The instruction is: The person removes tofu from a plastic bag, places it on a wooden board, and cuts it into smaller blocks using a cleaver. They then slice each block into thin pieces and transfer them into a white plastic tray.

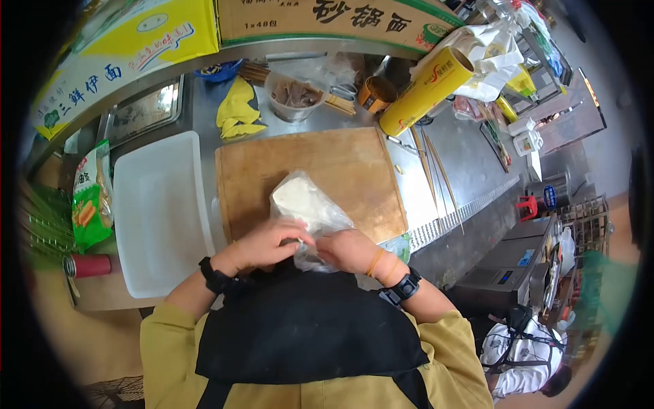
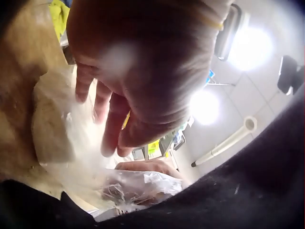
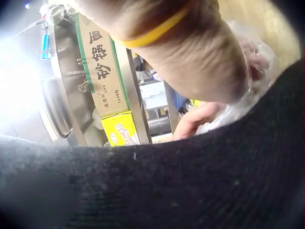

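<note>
A clear plastic bag (image 1: 330, 213) with a pale, dough-like white mass (image 1: 298, 196) inside lies over the near part of a wooden cutting board (image 1: 327, 151). Its gathered open end points toward the person's body. My left hand (image 1: 267, 244) pinches the bag's near end between thumb and forefinger, the other fingers reaching over the plastic. Close beside it, my right hand (image 1: 349, 249) grips the bunched plastic with curled fingers. In the right wrist view, crumpled bag film (image 3: 259, 67) shows past the right palm, whose fingertips are mostly hidden.
Left of the board sit a white plastic tray (image 1: 163, 215), a green food packet (image 1: 93, 198) and a red can (image 1: 87, 265). Behind it are a yellow-black glove (image 1: 238, 109), a tub (image 1: 293, 95) and a yellow film roll (image 1: 426, 92). Skewers (image 1: 439, 174) lie to the right.
</note>
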The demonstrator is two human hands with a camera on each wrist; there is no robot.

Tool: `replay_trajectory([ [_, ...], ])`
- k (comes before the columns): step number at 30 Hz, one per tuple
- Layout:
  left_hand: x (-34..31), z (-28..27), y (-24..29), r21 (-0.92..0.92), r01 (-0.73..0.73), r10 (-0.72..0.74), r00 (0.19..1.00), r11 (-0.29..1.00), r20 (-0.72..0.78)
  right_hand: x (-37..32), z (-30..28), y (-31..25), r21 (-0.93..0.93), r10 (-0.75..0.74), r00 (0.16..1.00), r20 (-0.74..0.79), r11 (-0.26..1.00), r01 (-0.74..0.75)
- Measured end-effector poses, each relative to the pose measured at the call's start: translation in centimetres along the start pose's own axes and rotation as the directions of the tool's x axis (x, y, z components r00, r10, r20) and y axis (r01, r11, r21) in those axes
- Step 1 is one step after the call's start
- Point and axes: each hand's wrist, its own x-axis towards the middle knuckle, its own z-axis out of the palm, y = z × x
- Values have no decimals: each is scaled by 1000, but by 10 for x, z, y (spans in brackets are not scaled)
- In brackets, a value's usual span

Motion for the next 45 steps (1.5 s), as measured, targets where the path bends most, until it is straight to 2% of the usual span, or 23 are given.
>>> replay_trajectory([
  [1, 1, 1, -3, 107, 15, -14, 1000, 994, -11, -5, 4, 2, -28, 11, 1000, 21, 1000, -10],
  [4, 12, 7, 3, 406, -54, 122, 982, 912, -143, -10, 3, -5, -123, -2, 1000, 4, 992, 2],
  [6, 17, 7, 6, 450, 9, 102, 970, 893, -221, -6, 2, -3, -199, -89, 994, -69, 977, 73],
  [7, 19, 6, 6, 476, 45, 93, 960, 879, -263, -5, 2, -2, -272, -61, 998, -20, 961, 54],
  [11, 24, -13, -18, 557, 174, 134, 874, 812, -468, -2, -1, 3, -453, -94, 995, -36, 889, 68],
  [14, 25, -30, -37, 551, 321, 50, 831, 770, -554, 1, 0, 10, -568, -24, 1000, -21, 823, 8],
  [17, 34, -41, -29, 462, 490, -29, 709, 739, -705, 3, 10, 17, -630, 107, 990, 94, 776, -25],
  [19, 34, -37, -36, 308, 558, -215, 682, 770, -699, 5, 46, 35, -617, 178, 971, 162, 786, -41],
  [20, 36, -35, -40, 230, 586, -299, 665, 777, -684, 2, 61, 49, -605, 114, 990, 84, 795, -40],
  [22, 34, -30, -42, 128, 408, -253, 751, 904, -610, -7, 63, 70, -593, -14, 997, -72, 805, -32],
  [23, 31, -24, -41, 61, 318, -230, 792, 946, -566, -13, 54, 74, -480, -30, 997, -65, 877, -5],
  [26, 28, -11, -18, 439, 208, 6, 899, 874, -438, -16, 25, 67, -242, -25, 980, -199, 970, -25],
  [27, 28, -10, -15, 416, 263, -84, 912, 871, -401, -12, 18, 64, -163, 28, 962, -272, 984, -74],
  [28, 29, -9, -19, 390, 268, -90, 904, 881, -417, -6, 13, 61, -77, 82, 938, -338, 990, -115],
  [30, 31, -4, -41, 335, 282, -107, 883, 899, -457, 13, 10, 65, 81, 165, 882, -441, 986, -144],
  [32, 34, -10, -51, 185, 338, -224, 861, 923, -457, 35, 22, 83, 227, 234, 823, -518, 965, -131],
  [33, 35, -12, -57, 105, 366, -285, 847, 925, -448, 45, 24, 86, 297, 269, 825, -497, 946, -129],
  [35, 36, -16, -73, 112, 352, -257, 833, 929, -489, 62, 31, 88, 441, 344, 828, -444, 888, -132],
  [37, 38, -17, -88, 49, 333, -255, 803, 942, -539, 73, 39, 88, 476, 360, 828, -430, 870, -130],
  [40, 43, -12, -130, -478, 236, -508, 630, 846, -587, 79, 34, 86, 595, 415, 842, -346, 791, -145],
  [43, 41, -14, -168, -401, 495, -636, 571, 771, -519, 77, 31, 88, 687, 493, 826, -274, 701, -191],
  [44, 43, -14, -175, -361, 512, -622, 562, 779, -545, 77, 29, 89, 708, 518, 814, -264, 677, -202],
  [45, 47, -16, -179, -316, 528, -603, 556, 788, -572, 78, 26, 88, 645, 485, 813, -322, 741, -187],
])
